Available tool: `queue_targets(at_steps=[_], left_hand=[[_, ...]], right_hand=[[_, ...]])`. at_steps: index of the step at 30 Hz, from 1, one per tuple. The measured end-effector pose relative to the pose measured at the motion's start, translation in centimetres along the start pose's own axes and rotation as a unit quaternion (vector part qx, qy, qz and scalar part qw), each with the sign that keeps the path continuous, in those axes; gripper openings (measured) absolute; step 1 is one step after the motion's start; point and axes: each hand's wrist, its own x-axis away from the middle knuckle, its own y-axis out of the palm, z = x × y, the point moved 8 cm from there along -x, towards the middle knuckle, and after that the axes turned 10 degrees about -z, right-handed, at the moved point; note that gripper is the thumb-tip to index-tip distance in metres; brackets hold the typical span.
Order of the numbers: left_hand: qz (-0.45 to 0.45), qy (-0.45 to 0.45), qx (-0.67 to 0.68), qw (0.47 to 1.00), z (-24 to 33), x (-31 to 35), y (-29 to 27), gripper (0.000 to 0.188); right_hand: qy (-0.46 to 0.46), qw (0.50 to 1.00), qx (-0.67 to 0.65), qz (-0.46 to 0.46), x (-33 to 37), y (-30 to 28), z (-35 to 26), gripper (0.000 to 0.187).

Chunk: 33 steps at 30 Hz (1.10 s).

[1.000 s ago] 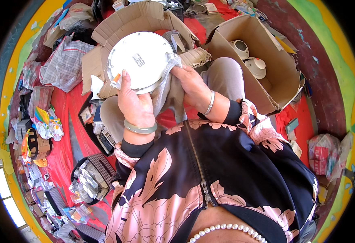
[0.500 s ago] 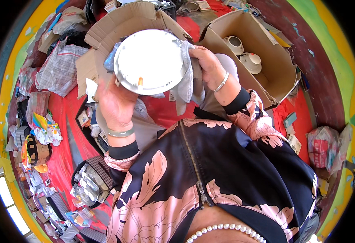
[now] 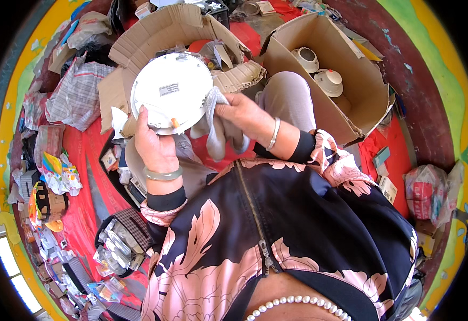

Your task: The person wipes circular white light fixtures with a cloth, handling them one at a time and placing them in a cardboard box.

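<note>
A round white flat lamp panel (image 3: pixel 188 96) is held up in front of me, tilted, with a small label and an orange wire connector on its face. My left hand (image 3: pixel 156 147) grips its lower left rim; the thumb lies over the edge and the other fingers are mostly hidden behind. At the panel's right edge my right hand (image 3: pixel 247 115) pinches a grey cloth (image 3: pixel 220 134), which touches the rim and hangs below it.
Behind the panel stands an open cardboard box (image 3: pixel 153 32) with packaged items. Another cardboard box (image 3: pixel 346 120) at the right holds two white round lamp housings (image 3: pixel 328 83). A checked bag (image 3: pixel 76 93) and a basket of packages (image 3: pixel 119 246) lie to the left on red floor sheeting.
The panel has moved left and slightly down and turned, so its label now shows. My right hand has moved left and down with the cloth, still along the panel's right edge.
</note>
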Motion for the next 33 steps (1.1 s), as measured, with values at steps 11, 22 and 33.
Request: queue_targets(at_steps=[11, 22, 33], left_hand=[[-0.109, -0.002, -0.034, 0.993, -0.3, 1.2, 1.8, 0.039], [-0.131, 0.006, -0.053, 0.99, -1.2, 2.3, 3.4, 0.04], [-0.16, -0.037, -0.061, 0.985, -1.4, 0.9, 2.9, 0.045]], right_hand=[[-0.16, 0.98, -0.049, 0.106, -0.1, -1.2, -5.0, 0.023], [-0.137, 0.977, -0.046, 0.16, 0.1, -3.8, -4.6, 0.02], [-0.118, 0.968, -0.219, 0.015, 0.5, -2.4, -5.3, 0.025]])
